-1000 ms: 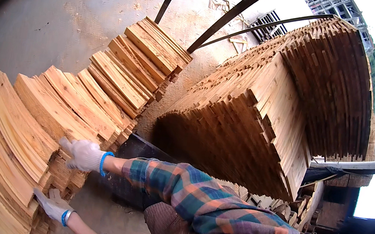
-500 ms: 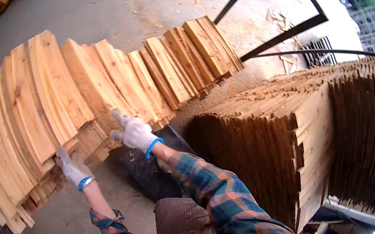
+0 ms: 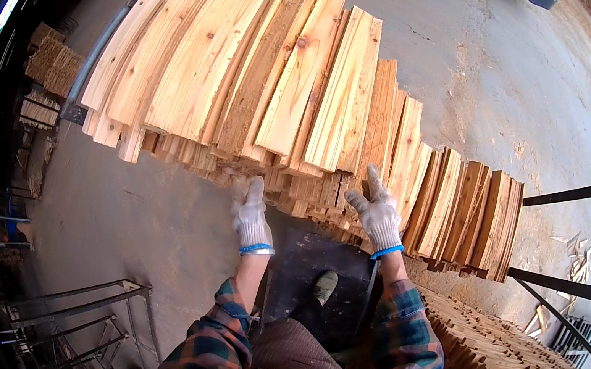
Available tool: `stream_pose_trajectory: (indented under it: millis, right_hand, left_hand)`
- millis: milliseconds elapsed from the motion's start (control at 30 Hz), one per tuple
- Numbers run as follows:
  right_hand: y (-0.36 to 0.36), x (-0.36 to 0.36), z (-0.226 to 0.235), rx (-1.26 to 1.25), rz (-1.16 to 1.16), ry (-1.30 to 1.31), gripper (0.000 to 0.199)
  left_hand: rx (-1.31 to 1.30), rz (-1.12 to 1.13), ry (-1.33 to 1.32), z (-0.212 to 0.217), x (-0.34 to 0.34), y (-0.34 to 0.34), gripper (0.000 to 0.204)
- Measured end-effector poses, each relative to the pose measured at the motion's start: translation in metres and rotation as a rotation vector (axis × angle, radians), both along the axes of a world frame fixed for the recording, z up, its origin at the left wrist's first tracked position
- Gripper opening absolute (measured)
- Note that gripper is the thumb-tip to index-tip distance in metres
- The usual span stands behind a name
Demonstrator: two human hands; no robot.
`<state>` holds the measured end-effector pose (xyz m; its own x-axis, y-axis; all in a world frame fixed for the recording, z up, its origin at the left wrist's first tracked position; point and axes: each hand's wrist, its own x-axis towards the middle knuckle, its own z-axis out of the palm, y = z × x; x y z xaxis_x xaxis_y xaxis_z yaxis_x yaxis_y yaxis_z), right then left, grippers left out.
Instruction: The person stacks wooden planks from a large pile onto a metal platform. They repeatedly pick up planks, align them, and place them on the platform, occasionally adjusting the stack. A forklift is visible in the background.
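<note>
A long stack of sawn wooden boards [image 3: 203, 62] lies across the view in front of me, its board ends facing me in uneven steps. My left hand [image 3: 253, 220], in a white knit glove with a blue cuff, is held up close to the lower ends of the stack. Its fingers are extended, slightly blurred, and grip nothing. My right hand [image 3: 381, 217], gloved the same way, is at the near edge where the taller part steps down to the lower boards [image 3: 455, 202]. Thumb and fingers are spread there; whether the fingertips touch wood I cannot tell.
To my lower right stands another big stack of thin boards [image 3: 499, 363]. A dark metal frame [image 3: 569, 288] juts out at the right, with wood scraps [image 3: 579, 260] near it. Metal racks [image 3: 96, 323] stand lower left. My shoe [image 3: 325, 286] is on a dark plate [image 3: 300, 255].
My view has swung left, so the board stack now runs across the picture. Both hands stay along its near edge, spread and holding nothing; the right one is now beside the step in height.
</note>
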<state>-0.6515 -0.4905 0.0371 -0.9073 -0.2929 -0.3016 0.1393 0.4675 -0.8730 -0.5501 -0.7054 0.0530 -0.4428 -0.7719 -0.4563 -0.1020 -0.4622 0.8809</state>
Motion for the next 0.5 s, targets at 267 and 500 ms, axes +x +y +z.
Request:
stream_pose_trajectory:
  millis: [267,500]
  right_hand:
    - [-0.104,-0.012,0.099,0.603,0.391,0.135,0.088]
    - [-0.171,-0.040,0.066,0.877,0.643,0.690,0.076]
  left_hand:
    - [0.057,0.120,0.087,-0.001,0.008,-0.101,0.092]
    - [0.159,0.373,0.033,0.026,-0.074,-0.076,0.089]
